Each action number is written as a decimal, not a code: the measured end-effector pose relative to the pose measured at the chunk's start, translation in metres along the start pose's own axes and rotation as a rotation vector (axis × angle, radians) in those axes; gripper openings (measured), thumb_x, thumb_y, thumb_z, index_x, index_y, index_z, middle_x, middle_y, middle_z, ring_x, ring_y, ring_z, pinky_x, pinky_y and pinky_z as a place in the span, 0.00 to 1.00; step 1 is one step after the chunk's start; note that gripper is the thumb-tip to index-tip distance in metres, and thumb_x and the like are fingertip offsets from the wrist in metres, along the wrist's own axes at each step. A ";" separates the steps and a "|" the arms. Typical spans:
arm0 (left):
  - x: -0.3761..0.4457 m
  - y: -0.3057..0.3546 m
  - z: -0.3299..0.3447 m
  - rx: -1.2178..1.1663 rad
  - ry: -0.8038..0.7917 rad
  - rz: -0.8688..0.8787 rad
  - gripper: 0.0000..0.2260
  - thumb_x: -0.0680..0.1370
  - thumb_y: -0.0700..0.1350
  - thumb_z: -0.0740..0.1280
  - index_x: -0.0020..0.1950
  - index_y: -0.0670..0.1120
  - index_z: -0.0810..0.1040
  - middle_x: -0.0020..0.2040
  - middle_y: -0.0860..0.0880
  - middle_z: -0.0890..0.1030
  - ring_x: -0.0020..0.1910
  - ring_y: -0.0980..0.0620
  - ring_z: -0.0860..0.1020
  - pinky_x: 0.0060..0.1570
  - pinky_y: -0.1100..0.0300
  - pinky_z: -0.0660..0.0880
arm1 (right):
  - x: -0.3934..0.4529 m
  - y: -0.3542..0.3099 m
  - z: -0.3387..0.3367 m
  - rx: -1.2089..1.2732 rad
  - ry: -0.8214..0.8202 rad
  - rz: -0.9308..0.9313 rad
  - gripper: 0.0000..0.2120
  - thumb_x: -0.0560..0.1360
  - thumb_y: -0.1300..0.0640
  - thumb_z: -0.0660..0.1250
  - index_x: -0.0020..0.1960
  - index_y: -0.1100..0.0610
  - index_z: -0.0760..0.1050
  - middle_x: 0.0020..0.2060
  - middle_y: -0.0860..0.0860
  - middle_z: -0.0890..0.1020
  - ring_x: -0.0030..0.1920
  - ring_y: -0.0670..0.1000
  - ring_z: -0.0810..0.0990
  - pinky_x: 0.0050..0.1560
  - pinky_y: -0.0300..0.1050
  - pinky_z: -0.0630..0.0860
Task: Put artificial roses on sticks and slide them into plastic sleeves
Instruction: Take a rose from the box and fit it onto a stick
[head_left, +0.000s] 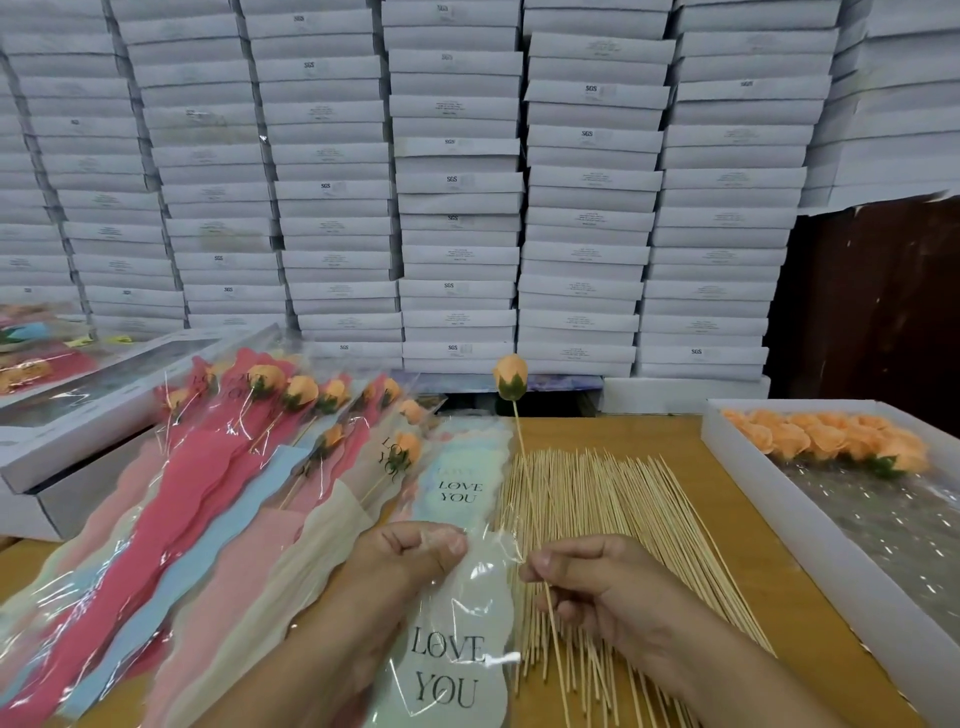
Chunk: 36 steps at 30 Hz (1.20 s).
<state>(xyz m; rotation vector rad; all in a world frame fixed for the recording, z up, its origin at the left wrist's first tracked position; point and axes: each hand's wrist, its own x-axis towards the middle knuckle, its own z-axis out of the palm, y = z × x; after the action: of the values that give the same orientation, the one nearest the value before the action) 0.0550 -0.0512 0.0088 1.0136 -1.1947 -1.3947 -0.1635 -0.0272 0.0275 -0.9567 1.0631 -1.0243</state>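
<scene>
My right hand (597, 582) pinches a thin wooden stick (524, 467) that rises up and to the left, with an orange rose (510, 376) on its top end. My left hand (410, 558) pinches the clear edge of a pale "LOVE YOU" plastic sleeve (457, 654) lying in front of me. The rose is outside the sleeve, well above it. A pile of bare sticks (613, 519) covers the wooden table between my hands and the right box.
Filled sleeves with orange roses (291, 415) fan out at left over pink, red and blue empty sleeves. A white box (769, 525) at right holds loose orange roses (831, 439). A windowed box (104, 395) sits far left. Stacked white cartons (457, 182) wall off the back.
</scene>
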 end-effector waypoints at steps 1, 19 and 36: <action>0.000 0.000 0.000 0.003 0.006 -0.006 0.11 0.64 0.43 0.79 0.41 0.39 0.86 0.42 0.36 0.85 0.36 0.43 0.83 0.36 0.55 0.80 | 0.000 -0.001 -0.001 0.006 0.009 -0.002 0.05 0.71 0.67 0.74 0.46 0.67 0.84 0.44 0.61 0.86 0.32 0.49 0.84 0.30 0.36 0.79; -0.001 -0.001 0.001 0.061 -0.009 -0.067 0.24 0.51 0.46 0.88 0.44 0.47 0.87 0.43 0.41 0.85 0.41 0.46 0.85 0.39 0.62 0.80 | 0.003 -0.085 0.001 -0.073 0.344 -0.507 0.04 0.76 0.63 0.71 0.44 0.59 0.83 0.33 0.53 0.85 0.35 0.50 0.82 0.36 0.37 0.80; 0.000 -0.002 0.001 0.039 -0.015 -0.055 0.20 0.53 0.43 0.85 0.43 0.46 0.87 0.42 0.42 0.86 0.40 0.45 0.85 0.38 0.62 0.80 | 0.020 -0.079 0.028 -0.127 0.299 -0.504 0.04 0.78 0.62 0.70 0.47 0.62 0.83 0.30 0.51 0.82 0.28 0.44 0.79 0.34 0.36 0.78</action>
<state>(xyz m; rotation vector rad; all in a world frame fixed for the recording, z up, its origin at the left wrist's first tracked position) 0.0536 -0.0514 0.0065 1.0720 -1.2169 -1.4283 -0.1477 -0.0627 0.1046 -1.2369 1.1691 -1.5654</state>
